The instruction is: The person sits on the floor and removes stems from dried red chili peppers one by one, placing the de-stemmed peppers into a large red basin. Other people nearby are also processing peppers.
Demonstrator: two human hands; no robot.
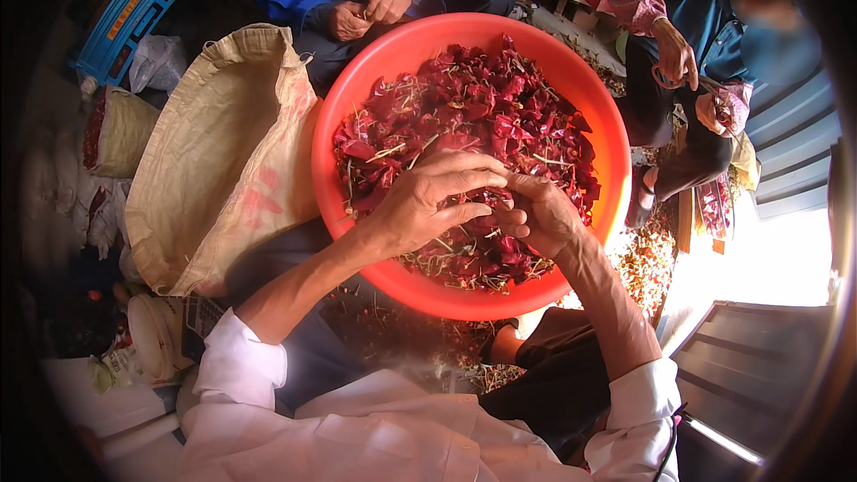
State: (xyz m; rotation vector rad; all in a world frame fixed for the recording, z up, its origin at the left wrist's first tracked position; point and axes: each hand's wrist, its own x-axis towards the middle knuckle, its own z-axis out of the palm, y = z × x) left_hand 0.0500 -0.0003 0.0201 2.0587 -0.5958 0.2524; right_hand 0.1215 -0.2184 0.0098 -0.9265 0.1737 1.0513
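Note:
A large red-orange plastic basin (473, 308) stands before me, heaped with dried red chilli peppers (469, 104) and pale stalks. Over the near half of the heap, my left hand (445, 191) stretches toward my right hand (541, 204), and their fingertips meet. The fingers of my right hand are curled inward. Whether a small pepper or stalk is pinched between them is hidden by the fingers.
Left of the basin an open woven sack (207, 147) sags against its rim. One person's hands (371, 10) meet beyond the basin; another person at right holds scissors (669, 77). Scraps (646, 258) litter the floor. A blue plastic crate (134, 13) stands far left.

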